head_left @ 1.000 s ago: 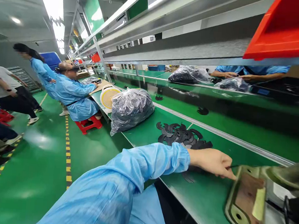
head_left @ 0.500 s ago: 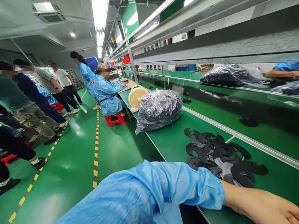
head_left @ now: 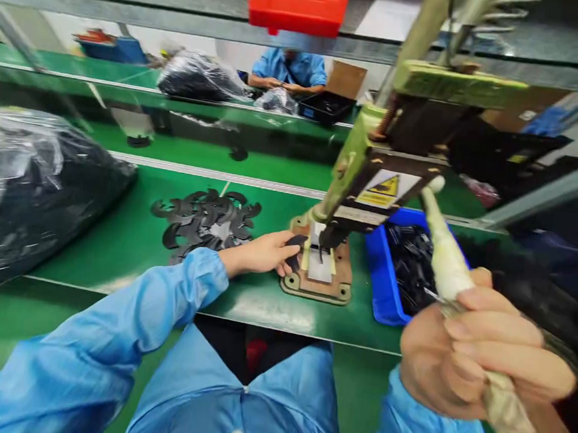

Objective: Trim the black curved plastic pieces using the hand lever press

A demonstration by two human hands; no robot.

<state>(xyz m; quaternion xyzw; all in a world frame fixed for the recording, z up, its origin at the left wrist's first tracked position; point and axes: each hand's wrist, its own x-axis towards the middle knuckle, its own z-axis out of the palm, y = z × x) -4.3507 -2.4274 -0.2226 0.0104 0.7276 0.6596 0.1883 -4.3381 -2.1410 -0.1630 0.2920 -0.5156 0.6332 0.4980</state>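
My left hand (head_left: 266,251) pinches a dark curved piece (head_left: 295,250) at the left side of the press base (head_left: 342,274). Above that base stands a green hand press (head_left: 379,183) with a yellow warning label, its dark tool end low over a pale plate (head_left: 320,265). My right hand (head_left: 484,345) is wrapped round the press lever (head_left: 444,249), whose grip is covered in whitish wrapping. To the left of the press lies a loose pile of black curved pieces (head_left: 208,220) on the green bench.
A blue bin (head_left: 381,284) of small black parts stands right of the press. A large clear bag of dark pieces (head_left: 35,190) rests at the left. An orange-red bin (head_left: 300,4) hangs overhead. Across the bench a co-worker (head_left: 287,73) in blue sits near a black tray (head_left: 326,106).
My view has swung right from the aisle to the press. My left hand now holds a dark curved piece at the press base; my right hand has come into view on the lever.
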